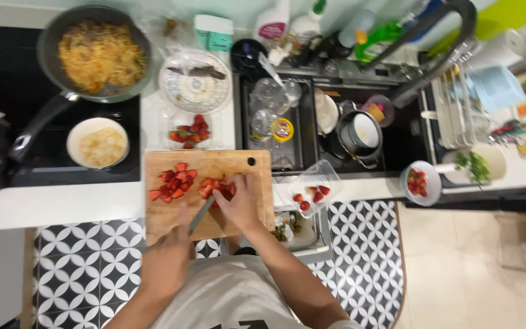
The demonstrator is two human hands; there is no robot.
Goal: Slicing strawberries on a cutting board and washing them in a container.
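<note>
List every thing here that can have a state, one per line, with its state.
Left hand: gripping the knife.
Knife: blade down on the cutting board.
Right hand: pressing strawberries to the board.
Cut strawberry pile: chopped, heaped on the board.
Frying pan: full of noodles, on the stove.
White bowl: filled, on the stove.
Clear container: open, a few strawberries inside.
Small bowl: holds strawberries.

Bare board [257, 183] right of strawberries [175, 183]; container [312, 189] perhaps close.

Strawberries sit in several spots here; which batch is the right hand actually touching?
The cut strawberries on the wooden cutting board, pinned under the right hand by the knife. The other batches lie apart in containers.
</note>
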